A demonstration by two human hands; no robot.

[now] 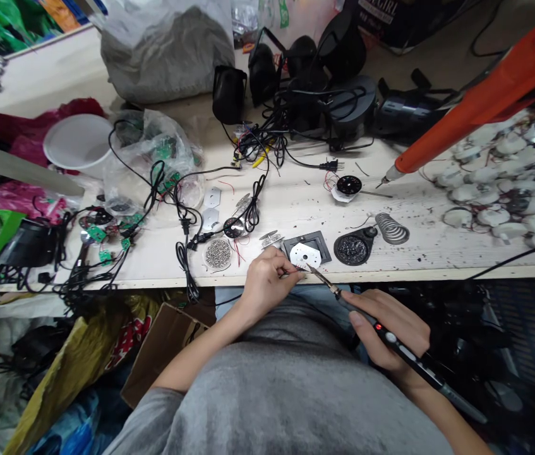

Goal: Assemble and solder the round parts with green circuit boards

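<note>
My right hand (pixel 388 332) is closed around a black soldering iron (pixel 407 354), whose tip reaches the near edge of a small round white circuit board (pixel 305 254). The board lies on a dark square holder (pixel 317 243) at the bench's front edge. My left hand (pixel 267 278) is pinched on a thin wire (pixel 293 272) held at the board's left edge, close to the iron's tip.
A coiled metal iron stand (pixel 391 228) and a round black tip cleaner (pixel 352 248) sit right of the board. A dish of small metal parts (pixel 217 254) lies left. Black cables, dark lamp housings (pixel 343 104), an orange tool (pixel 480 101) and several white round pieces (pixel 508 189) crowd the bench.
</note>
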